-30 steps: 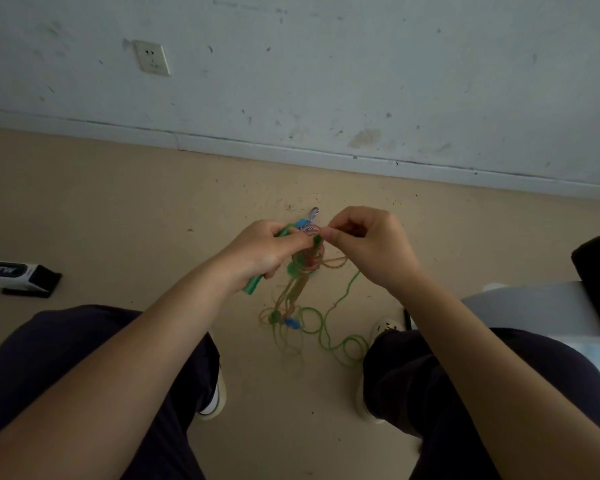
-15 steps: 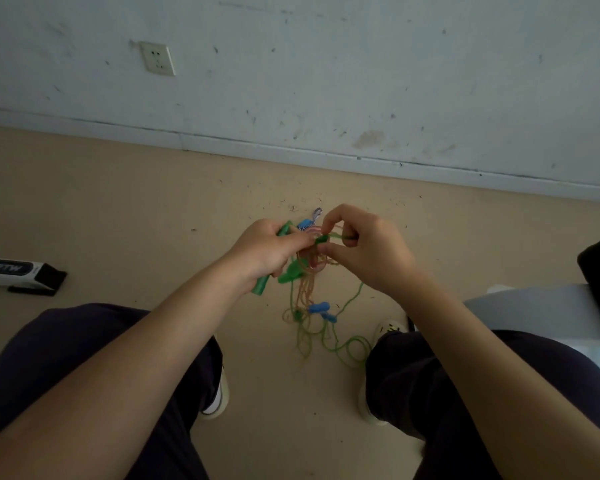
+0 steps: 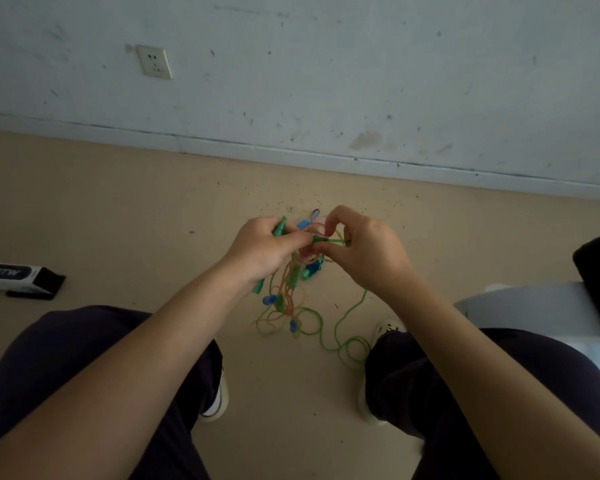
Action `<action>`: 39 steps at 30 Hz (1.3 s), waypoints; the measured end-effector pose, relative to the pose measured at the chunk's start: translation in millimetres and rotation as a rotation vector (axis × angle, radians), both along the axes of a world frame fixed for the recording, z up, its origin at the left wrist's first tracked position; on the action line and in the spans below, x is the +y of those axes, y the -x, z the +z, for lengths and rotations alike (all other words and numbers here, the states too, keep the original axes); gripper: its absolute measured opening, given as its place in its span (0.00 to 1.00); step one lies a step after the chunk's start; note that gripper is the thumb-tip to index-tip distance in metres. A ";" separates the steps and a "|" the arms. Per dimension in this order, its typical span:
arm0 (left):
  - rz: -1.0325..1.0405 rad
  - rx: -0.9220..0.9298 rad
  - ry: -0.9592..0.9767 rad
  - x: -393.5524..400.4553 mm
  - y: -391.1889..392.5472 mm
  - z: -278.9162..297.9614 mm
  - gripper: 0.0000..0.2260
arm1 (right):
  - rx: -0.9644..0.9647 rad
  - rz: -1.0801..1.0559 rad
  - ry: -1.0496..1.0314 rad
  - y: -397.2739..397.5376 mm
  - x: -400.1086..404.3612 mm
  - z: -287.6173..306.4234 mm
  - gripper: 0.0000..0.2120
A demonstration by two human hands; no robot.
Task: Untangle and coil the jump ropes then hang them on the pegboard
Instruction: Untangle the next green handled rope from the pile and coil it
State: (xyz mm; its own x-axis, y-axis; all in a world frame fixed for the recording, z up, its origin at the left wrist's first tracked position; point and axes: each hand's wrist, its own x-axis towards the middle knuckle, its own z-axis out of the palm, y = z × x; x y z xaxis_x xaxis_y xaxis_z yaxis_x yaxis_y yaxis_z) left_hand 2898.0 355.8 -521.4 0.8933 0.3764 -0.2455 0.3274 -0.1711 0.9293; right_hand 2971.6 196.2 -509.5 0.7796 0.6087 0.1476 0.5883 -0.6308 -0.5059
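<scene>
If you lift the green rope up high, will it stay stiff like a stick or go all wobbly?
Probably wobbly. The thin green cord jump rope lies in loose curls on the tan floor, so it likely flops and dangles. It looks light: the right hand pinches it with fingertips. The green plastic handle in the left hand looks stiff.

Looks to me like a bare indoor room, maybe a home: scuffed white wall (image 3: 326, 71) from 10 to 2 o'clock, wall socket (image 3: 154, 61) at 11, beige floor (image 3: 101, 209) littered with specks, white baseboard (image 3: 326, 160).
</scene>
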 end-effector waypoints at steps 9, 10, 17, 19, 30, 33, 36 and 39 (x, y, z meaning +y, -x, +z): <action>-0.024 0.035 -0.014 -5.5 -2.0 -3.0 0.05 | -0.100 -0.056 0.218 2.0 5.0 -4.3 0.16; -0.025 0.035 -0.011 -5.8 -2.2 -3.6 0.05 | -0.106 -0.057 0.229 1.8 5.0 -5.2 0.16; -0.059 0.072 0.046 -2.8 -2.4 -5.0 0.05 | 0.044 -0.016 0.008 -4.0 0.8 -7.4 0.14; -0.056 0.073 0.079 -1.9 -2.3 -4.2 0.06 | 0.052 -0.006 -0.050 -3.9 0.0 -7.0 0.14; -0.043 0.023 0.103 -2.1 -1.5 0.1 0.03 | 0.149 0.123 -0.357 -5.0 -4.2 -6.5 0.13; -0.032 0.036 0.156 -1.6 -1.6 2.2 0.02 | 0.257 0.098 -0.422 -5.9 -3.8 -6.5 0.12; -0.030 0.035 0.158 -0.9 -1.3 4.9 0.02 | 0.348 0.111 -0.465 -5.4 -3.3 -5.4 0.14; -0.020 0.022 0.190 0.2 -0.9 7.3 0.02 | 0.389 0.125 -0.515 -6.7 -4.2 -2.8 0.14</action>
